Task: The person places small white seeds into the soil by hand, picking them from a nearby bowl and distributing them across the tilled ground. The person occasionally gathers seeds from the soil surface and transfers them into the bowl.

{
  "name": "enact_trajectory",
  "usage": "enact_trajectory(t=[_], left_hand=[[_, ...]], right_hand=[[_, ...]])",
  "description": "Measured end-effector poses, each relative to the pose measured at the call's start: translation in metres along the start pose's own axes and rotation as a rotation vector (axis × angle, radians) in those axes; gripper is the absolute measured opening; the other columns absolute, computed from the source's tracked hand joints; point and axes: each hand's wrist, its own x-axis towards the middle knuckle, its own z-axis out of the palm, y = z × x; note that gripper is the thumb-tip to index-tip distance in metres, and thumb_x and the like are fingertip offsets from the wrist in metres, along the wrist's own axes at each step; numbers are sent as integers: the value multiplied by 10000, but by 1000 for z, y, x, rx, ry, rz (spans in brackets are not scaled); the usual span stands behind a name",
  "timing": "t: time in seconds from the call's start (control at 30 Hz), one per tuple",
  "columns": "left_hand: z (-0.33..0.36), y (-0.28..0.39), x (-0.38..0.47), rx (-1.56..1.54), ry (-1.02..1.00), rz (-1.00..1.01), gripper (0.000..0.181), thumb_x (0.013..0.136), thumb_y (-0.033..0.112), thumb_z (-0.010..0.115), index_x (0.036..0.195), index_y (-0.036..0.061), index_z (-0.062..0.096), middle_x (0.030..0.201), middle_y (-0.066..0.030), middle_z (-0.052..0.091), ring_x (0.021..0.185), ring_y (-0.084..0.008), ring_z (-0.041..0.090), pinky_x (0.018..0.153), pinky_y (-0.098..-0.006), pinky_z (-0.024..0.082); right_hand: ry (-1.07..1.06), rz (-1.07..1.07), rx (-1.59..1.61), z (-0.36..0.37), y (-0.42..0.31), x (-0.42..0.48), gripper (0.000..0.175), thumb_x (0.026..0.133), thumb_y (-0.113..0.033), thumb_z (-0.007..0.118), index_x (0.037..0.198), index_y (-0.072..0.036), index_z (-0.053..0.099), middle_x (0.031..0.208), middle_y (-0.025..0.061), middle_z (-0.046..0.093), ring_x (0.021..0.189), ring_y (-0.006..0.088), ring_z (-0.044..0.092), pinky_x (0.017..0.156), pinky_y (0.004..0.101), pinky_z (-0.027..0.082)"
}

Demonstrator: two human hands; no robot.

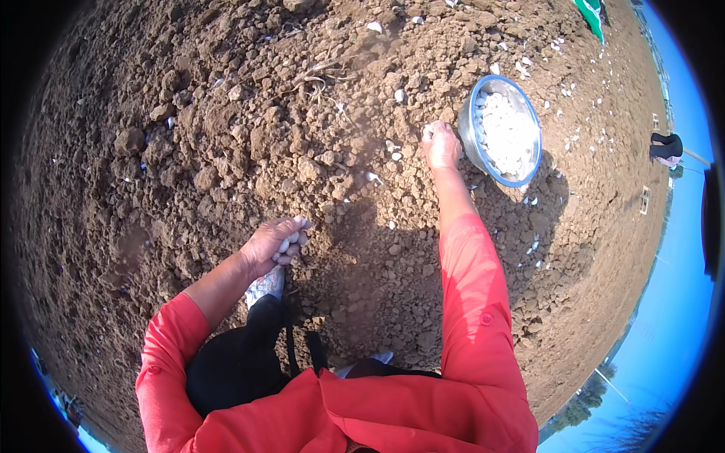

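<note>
My left hand [277, 240] is curled around several whitish garlic cloves [289, 242], above my shoe [265, 286]. To the right, my right hand [442, 146] is low over the soil, just left of a metal bowl [471, 133] with a blue-looking rim. Its fingers are bent; whether they hold anything is hidden. White garlic cloves [507, 133] fill much of the bowl, which stands tilted on the ground. Single cloves lie on the soil near my right hand, one [400, 95] above and left of it and another [396, 157] to its lower left.
Rough, cloddy brown soil [226, 141] spreads all round, with dry stalks [320, 79] at the upper middle. More cloves [524, 71] are scattered at the right. A green and white bag or sheet [591, 17] lies at the top right. Far off, a person [666, 148] bends over near crates [644, 200].
</note>
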Motion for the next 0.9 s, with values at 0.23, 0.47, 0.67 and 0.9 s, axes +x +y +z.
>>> enact_trajectory(t=[0.23,0.47,0.67,0.9], left_hand=[[-2,-4,3,32,20,-7,335,897,314,554,1039,11,547,748,-21,552,505,-48,448,371,-157,322],[-1,-3,2,45,34,-10,334,900,317,549,1034,11,550,746,-16,550,494,-45,430,369,-156,319],[-1,-2,2,48,51,-15,316,901,318,548,1026,27,554,736,-2,530,526,-43,419,384,-158,298],[-3,2,3,56,70,-16,351,898,335,549,1050,19,549,758,-13,540,535,-51,429,389,-160,307]], right_hand=[[13,-29,27,-5,-2,-4,202,831,-270,551,920,-107,630,960,147,615,828,347,607,729,438,484],[-17,-68,-38,0,-5,9,172,790,-250,615,839,-86,608,878,166,635,795,352,615,703,445,485],[37,9,119,2,5,6,159,784,-242,616,805,-86,597,756,155,641,740,350,620,676,431,478],[30,-2,79,0,7,-6,153,781,-249,612,816,-102,597,881,153,610,795,347,605,684,434,479]])
